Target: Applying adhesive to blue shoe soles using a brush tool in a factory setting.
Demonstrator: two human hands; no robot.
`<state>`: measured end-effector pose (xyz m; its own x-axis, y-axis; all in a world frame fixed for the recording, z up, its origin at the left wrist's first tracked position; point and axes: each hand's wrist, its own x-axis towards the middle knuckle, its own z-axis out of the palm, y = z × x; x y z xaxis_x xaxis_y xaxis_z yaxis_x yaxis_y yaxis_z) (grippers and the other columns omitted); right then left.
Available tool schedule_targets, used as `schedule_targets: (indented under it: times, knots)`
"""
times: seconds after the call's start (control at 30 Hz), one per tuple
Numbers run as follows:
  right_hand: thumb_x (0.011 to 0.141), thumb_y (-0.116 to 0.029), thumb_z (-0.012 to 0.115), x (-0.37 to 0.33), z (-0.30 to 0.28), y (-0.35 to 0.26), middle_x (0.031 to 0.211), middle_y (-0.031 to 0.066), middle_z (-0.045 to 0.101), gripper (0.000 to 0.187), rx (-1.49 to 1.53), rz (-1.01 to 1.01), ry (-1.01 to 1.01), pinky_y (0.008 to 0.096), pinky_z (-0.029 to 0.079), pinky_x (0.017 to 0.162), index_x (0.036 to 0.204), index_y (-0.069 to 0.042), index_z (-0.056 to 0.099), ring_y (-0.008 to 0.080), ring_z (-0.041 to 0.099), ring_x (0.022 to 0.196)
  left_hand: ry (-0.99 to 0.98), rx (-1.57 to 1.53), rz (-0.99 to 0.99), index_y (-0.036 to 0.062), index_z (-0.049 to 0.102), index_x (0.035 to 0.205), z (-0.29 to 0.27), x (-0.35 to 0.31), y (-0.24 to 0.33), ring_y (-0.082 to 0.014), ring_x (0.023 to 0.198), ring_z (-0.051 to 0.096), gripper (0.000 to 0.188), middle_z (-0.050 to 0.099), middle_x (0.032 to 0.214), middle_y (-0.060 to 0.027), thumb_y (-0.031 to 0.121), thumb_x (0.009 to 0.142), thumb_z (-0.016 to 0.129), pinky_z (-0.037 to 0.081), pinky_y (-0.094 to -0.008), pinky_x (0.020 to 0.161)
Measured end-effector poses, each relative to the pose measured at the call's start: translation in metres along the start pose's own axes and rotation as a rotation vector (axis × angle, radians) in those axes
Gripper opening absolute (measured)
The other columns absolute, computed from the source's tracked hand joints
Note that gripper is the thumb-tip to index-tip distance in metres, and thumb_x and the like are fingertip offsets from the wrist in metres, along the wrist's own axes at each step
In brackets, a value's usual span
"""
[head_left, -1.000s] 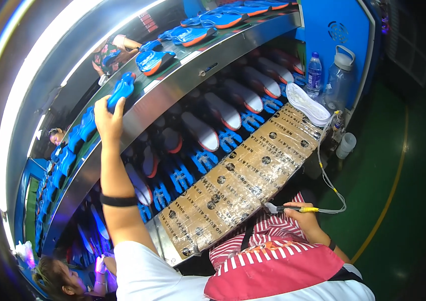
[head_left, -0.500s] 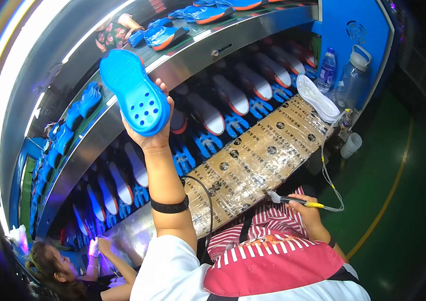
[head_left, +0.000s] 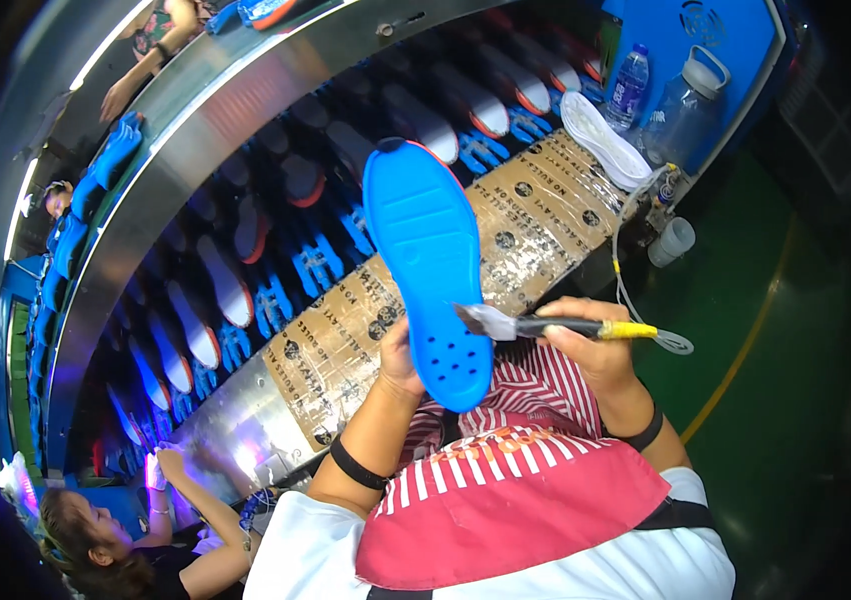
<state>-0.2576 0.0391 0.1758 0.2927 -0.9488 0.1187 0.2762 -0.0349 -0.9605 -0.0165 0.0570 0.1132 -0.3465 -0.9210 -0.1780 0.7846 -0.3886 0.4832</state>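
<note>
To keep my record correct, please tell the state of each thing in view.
Left hand, gripping blue sole
Blue sole, held, perforated end lowest in view
Right hand, holding brush
Brush, bristles over blue sole
Bottle, upright, capped
Jug, upright, lidded
White sole, lying beside bottle

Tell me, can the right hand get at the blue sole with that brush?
Probably yes: the right hand grips the brush with its bristles over the blue sole, which the left hand holds up, and nothing visible blocks the way.
</note>
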Motion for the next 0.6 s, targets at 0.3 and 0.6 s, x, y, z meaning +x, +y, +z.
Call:
schedule_targets:
  times: [0.3,0.6]
  knots:
    - [0.067,-0.001,0.069,0.033,0.025,-0.012,0.067,0.0108,0.062,0.018,-0.654,-0.632,0.168,0.0318,0.047,0.056,0.085,0.0,0.063,0.0251,0.06,0.059,0.008,0.12,-0.179,0.0013,0.033,0.135,-0.011,-0.018,-0.046,-0.031,0.113,0.052,0.08,0.048,0.127,-0.0205,0.054,0.08,0.058,0.043,-0.045,0.096]
    - [0.063,-0.003,0.071,0.019,0.036,0.0,0.062,0.009,0.058,0.023,-0.435,-0.654,-0.202,0.0296,0.043,0.049,0.085,0.001,0.065,0.0216,0.056,0.053,0.018,0.034,-0.062,0.0057,0.042,0.129,-0.028,-0.013,-0.042,-0.0276,0.11,0.055,0.076,0.054,0.122,-0.0145,0.05,0.073,0.068,0.044,-0.0442,0.095]
